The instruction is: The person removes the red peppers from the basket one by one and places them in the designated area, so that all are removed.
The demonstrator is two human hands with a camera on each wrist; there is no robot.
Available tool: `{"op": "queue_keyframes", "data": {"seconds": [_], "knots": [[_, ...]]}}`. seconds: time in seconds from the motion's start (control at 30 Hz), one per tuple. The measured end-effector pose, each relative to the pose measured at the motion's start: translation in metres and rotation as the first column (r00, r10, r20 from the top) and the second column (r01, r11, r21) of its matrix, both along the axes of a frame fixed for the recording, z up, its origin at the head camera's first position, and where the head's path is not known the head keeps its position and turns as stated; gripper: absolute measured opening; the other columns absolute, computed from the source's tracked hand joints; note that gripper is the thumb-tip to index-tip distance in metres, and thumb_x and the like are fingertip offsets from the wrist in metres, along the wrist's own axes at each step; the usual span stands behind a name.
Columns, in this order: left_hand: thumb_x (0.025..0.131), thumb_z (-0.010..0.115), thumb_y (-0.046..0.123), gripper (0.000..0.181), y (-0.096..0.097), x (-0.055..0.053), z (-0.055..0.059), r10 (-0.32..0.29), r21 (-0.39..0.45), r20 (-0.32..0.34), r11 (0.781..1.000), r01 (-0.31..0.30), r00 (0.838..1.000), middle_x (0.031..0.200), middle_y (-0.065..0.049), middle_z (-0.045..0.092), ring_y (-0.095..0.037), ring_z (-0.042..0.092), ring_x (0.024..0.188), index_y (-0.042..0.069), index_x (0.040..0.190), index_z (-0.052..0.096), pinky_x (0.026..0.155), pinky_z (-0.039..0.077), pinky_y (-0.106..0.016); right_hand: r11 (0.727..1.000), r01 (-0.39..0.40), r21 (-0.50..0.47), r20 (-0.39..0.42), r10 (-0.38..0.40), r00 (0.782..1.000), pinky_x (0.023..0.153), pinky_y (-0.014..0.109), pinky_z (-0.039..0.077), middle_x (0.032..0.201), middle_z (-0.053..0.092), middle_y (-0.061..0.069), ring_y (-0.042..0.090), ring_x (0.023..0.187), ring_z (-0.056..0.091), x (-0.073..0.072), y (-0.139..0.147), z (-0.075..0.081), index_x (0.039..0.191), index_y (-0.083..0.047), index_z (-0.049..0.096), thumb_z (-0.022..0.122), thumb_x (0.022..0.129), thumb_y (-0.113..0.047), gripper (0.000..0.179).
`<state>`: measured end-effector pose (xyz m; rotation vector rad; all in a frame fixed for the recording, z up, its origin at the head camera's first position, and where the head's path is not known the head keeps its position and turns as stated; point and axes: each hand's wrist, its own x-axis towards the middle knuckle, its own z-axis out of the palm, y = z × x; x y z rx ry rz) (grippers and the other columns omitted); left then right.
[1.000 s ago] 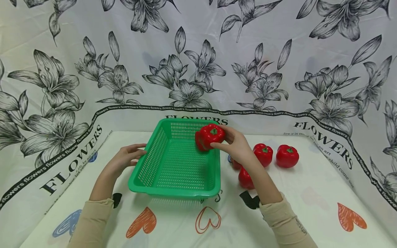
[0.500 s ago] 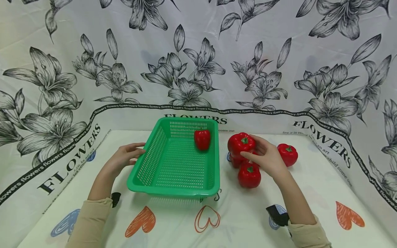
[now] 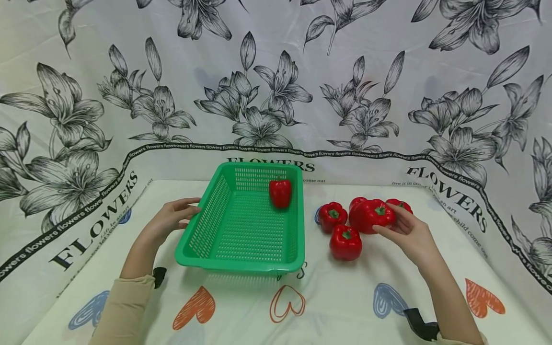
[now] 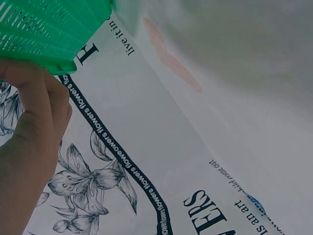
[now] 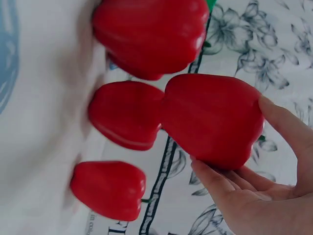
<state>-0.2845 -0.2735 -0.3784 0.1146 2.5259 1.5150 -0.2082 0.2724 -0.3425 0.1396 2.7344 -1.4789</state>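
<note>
A red bell pepper [image 5: 212,120] with a green stem is pinched between the thumb and fingers of my right hand [image 3: 411,233]. In the right wrist view it overlaps another red bell pepper [image 5: 126,115] behind it. My left hand [image 3: 170,220] is at the left side of a green plastic basket [image 3: 239,266], its fingertips right at the outer edge under the rim. Those fingers are relaxed, as the left wrist view also shows beside the basket wall [image 4: 49,29]. One red bell pepper [image 3: 280,193] stands inside the basket, in its far right corner.
Between the basket and my right hand, a bell pepper [image 3: 332,216] and a nearer bell pepper [image 3: 346,243] stand on the printed cloth [image 3: 327,306]. Another bell pepper [image 3: 398,204] shows partly behind my right fingers. A flower-printed curtain [image 3: 276,96] rises behind the table.
My right hand has carried the bell pepper from over the basket's right side to the right and down, among the other peppers. My left hand has stayed at the basket.
</note>
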Motion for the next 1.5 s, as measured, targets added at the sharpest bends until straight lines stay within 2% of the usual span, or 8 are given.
{"op": "queue_keyframes", "data": {"seconds": [0.27,0.47,0.67,0.93,1.17,1.5], "knots": [[0.098,0.057,0.041,0.067,0.001,0.002,0.002,-0.002,0.000,0.001,1.000,0.002,1.000,0.128,-0.010,0.058,-0.006,0.058,0.096,0.006,0.151,0.035,0.087,0.052,-0.031,0.999,0.006,0.035,0.070,-0.009,0.997,0.102,0.048,0.040,0.156,0.024,0.030,0.050,0.141,0.030,0.003,0.015,-0.020,0.156,-0.009,0.020,0.068,0.089,-0.045,0.090],[0.098,0.057,0.041,0.065,0.000,0.001,0.002,0.002,-0.004,-0.004,1.000,-0.002,1.000,0.120,-0.002,0.059,-0.008,0.057,0.096,0.007,0.150,0.037,0.088,0.051,-0.030,0.997,-0.017,0.073,0.090,0.011,0.996,0.103,0.052,0.042,0.153,0.029,0.031,0.051,0.138,0.033,0.001,0.019,-0.039,0.155,-0.003,0.022,0.067,0.090,-0.042,0.088],[0.098,0.057,0.041,0.065,0.000,0.001,0.001,0.003,-0.002,-0.008,1.000,-0.003,1.000,0.119,-0.001,0.060,-0.009,0.058,0.096,0.007,0.150,0.038,0.087,0.052,-0.030,0.996,-0.027,0.081,0.103,0.019,0.995,0.104,0.055,0.040,0.153,0.031,0.031,0.051,0.138,0.033,-0.002,0.020,-0.050,0.154,-0.003,0.024,0.067,0.091,-0.041,0.086],[0.098,0.057,0.041,0.064,-0.001,0.000,0.002,0.010,0.000,-0.001,1.000,-0.010,1.000,0.116,0.003,0.060,-0.009,0.058,0.096,0.007,0.149,0.038,0.086,0.052,-0.028,0.994,-0.059,0.093,0.077,0.052,0.996,0.105,0.056,0.038,0.155,0.026,0.030,0.054,0.140,0.028,-0.003,0.021,-0.051,0.155,-0.002,0.021,0.067,0.091,-0.039,0.087],[0.098,0.057,0.040,0.064,-0.001,0.001,0.002,0.003,0.005,-0.008,1.000,-0.003,1.000,0.116,0.001,0.062,-0.008,0.059,0.095,0.006,0.149,0.038,0.085,0.053,-0.028,0.994,-0.061,0.086,0.074,0.054,0.996,0.105,0.055,0.038,0.155,0.028,0.029,0.052,0.140,0.029,-0.003,0.018,-0.050,0.154,-0.003,0.023,0.067,0.091,-0.038,0.084],[0.098,0.056,0.040,0.065,-0.001,0.002,0.002,-0.001,0.003,-0.007,1.000,0.001,1.000,0.116,0.000,0.062,-0.008,0.060,0.095,0.006,0.150,0.037,0.091,0.052,-0.034,0.995,-0.055,0.081,0.044,0.051,0.998,0.104,0.060,0.039,0.157,0.025,0.026,0.051,0.143,0.023,-0.007,0.008,-0.038,0.156,-0.007,0.018,0.067,0.090,-0.044,0.090]]}}
